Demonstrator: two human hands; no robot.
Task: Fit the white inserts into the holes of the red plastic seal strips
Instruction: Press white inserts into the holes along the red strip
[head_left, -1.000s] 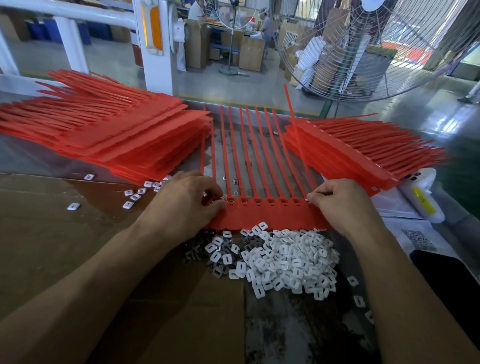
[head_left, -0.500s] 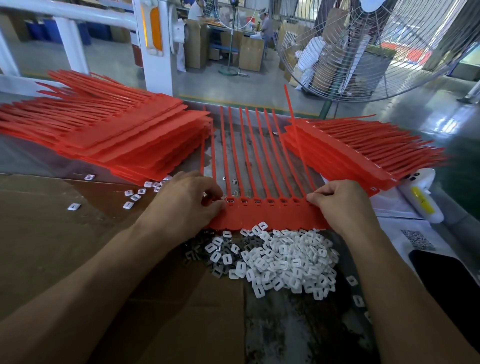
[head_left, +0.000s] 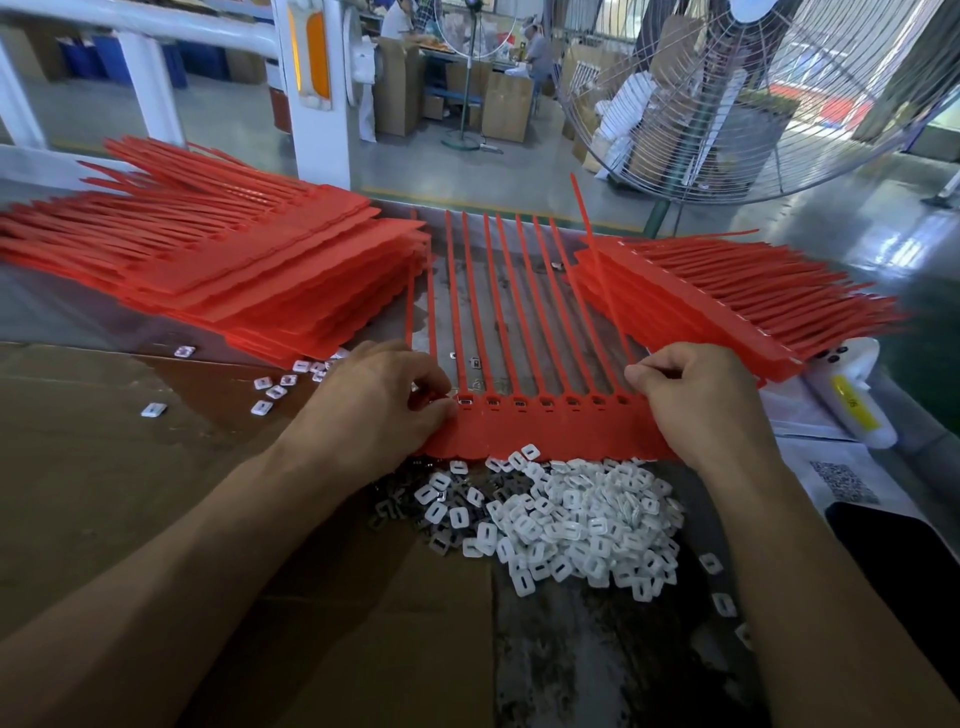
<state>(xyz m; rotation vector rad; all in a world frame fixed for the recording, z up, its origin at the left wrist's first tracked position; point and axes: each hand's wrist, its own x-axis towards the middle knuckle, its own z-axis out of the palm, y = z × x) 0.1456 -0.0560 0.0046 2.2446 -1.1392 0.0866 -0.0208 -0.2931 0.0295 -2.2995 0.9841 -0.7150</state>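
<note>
My left hand (head_left: 379, 410) pinches the red seal strip (head_left: 550, 431) at nine o'clock, my right hand (head_left: 696, 400) curls on its three o'clock end, steadying it; white inserts (head_left: 571, 519) wait at six.

A wire-guarded fan (head_left: 753, 93) stands beyond flattened cardboard (head_left: 104, 467)

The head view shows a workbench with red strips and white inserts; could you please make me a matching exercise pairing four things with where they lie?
Things:
1. Pile of white inserts
2. Taller stack of red strips
3. Left hand
4. Lower stack of red strips

Places:
A. Far left of the bench
B. At the left end of the strip being worked on
C. Just in front of the strip being worked on
D. Far right of the bench

Pairs: 1-C, 2-A, 3-B, 4-D
</note>
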